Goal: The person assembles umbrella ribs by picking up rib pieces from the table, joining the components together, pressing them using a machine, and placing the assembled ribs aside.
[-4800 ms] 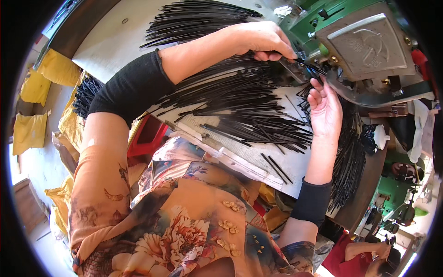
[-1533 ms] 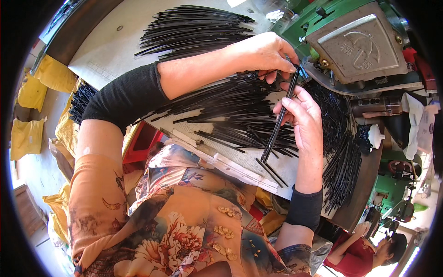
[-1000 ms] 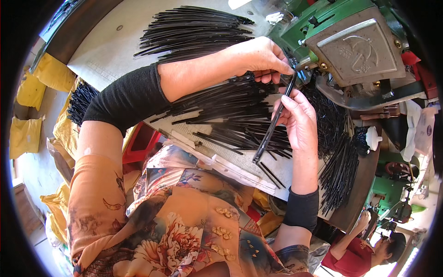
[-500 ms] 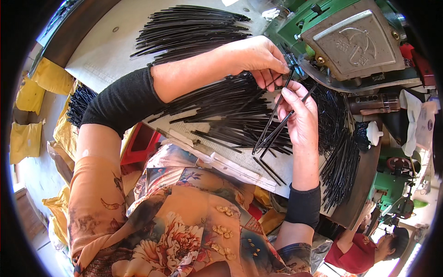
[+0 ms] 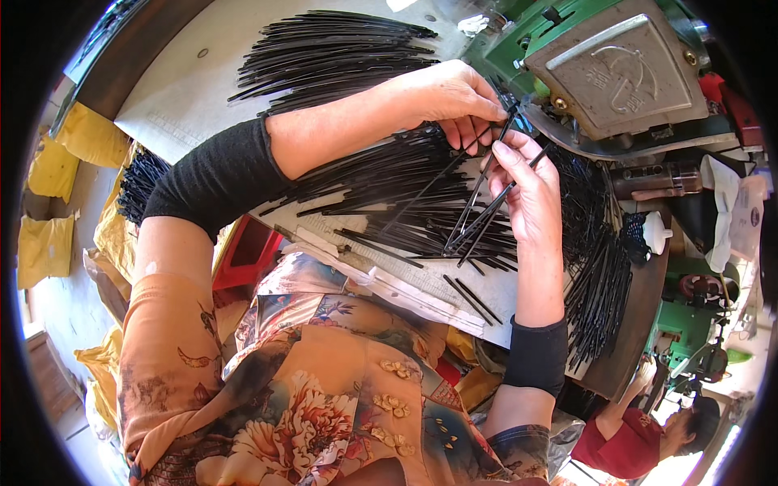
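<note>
My right hand (image 5: 525, 188) grips a few thin black rods (image 5: 476, 229), which look like umbrella ribs; they slant down to the left from it, their lower ends joined or bunched above the table. My left hand (image 5: 468, 105) is closed, thumb and finger pinched at the upper end of these rods, beside the green machine (image 5: 512, 57). Another thin rod reaches down and left from under the left fingers. Both hands nearly touch. The exact spot where the fingertips meet the rods is partly hidden.
A fanned pile of black rods (image 5: 324, 57) lies on the pale table (image 5: 174, 101). More rods (image 5: 381, 186) spread under my left forearm, and another heap (image 5: 596, 283) sits right. A metal cover (image 5: 620, 73) fronts the machine. At lower right, a person in dark red (image 5: 628, 441) sits.
My right hand has shifted slightly, and the held rods have swung a little to the right. The left hand stays pinched near the machine, moved only slightly.
</note>
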### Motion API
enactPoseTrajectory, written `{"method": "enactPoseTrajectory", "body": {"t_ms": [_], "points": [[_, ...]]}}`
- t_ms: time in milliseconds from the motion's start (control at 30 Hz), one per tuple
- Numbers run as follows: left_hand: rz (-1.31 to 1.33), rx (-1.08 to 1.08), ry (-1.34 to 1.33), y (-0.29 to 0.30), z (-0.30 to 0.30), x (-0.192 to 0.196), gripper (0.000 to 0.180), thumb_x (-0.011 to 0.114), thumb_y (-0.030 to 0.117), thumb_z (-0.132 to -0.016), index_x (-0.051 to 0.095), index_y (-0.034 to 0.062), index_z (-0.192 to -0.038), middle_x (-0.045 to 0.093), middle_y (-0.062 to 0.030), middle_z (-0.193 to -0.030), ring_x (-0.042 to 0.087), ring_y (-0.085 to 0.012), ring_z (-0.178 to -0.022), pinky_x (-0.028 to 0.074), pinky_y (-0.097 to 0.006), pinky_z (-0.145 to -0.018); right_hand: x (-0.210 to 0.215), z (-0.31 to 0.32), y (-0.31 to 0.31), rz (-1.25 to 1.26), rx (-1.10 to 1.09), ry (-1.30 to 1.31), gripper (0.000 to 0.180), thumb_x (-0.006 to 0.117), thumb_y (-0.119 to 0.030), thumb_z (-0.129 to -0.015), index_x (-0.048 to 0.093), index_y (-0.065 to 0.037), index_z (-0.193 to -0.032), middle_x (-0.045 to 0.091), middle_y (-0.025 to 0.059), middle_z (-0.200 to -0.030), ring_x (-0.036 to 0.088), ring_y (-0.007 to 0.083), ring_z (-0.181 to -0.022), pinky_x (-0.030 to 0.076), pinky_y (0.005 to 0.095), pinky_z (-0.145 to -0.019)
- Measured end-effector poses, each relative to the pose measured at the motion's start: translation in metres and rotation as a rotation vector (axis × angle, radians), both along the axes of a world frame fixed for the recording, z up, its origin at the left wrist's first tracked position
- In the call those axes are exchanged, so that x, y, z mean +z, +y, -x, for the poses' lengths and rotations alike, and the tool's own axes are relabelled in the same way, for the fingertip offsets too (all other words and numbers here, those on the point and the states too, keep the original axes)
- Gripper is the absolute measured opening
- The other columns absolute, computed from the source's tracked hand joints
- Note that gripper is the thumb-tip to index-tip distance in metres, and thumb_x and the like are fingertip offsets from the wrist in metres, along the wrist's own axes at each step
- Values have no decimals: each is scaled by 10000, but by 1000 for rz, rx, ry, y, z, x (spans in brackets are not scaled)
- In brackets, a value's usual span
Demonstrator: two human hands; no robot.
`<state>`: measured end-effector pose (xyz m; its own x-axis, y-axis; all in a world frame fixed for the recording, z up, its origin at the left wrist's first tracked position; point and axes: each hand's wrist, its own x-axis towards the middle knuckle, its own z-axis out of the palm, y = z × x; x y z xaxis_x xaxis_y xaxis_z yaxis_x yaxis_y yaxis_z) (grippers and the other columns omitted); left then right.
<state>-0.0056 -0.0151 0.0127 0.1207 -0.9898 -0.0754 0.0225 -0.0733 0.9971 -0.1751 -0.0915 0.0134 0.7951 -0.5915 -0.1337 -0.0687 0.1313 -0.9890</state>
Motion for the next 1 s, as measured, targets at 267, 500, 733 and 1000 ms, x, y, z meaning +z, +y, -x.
{"method": "enactPoseTrajectory", "body": {"t_ms": [267,500,733,1000], "points": [[-25,0,-16,-1,-2,-1,294,587,271,-848,631,-10,-920,612,-72,-651,585,-121,-495,466,-212,-442,-5,1,-3,-8,-1,-4,227,608,-141,-827,561,-1,-1001,606,59,-766,518,70,-547,403,172,-467],[-35,-29,42,-2,-4,-1,297,603,282,-830,636,-3,-908,610,-71,-637,588,-122,-494,466,-212,-434,-5,0,1,-184,4,-50,222,605,-146,-830,562,-5,-996,600,70,-748,516,82,-528,402,177,-455],[-1,23,-108,1,2,3,299,601,297,-835,644,2,-850,580,-54,-568,538,-107,-416,417,-214,-378,-1,2,9,-258,28,-76,216,586,-209,-850,569,-28,-966,590,66,-728,531,97,-549,417,209,-468],[75,-12,-414,-4,-3,0,320,598,355,-816,690,49,-837,554,-17,-531,501,-90,-404,409,-229,-380,7,22,11,-294,44,-8,246,496,-208,-906,502,-14,-1057,584,88,-759,588,170,-578,501,287,-531]]}}
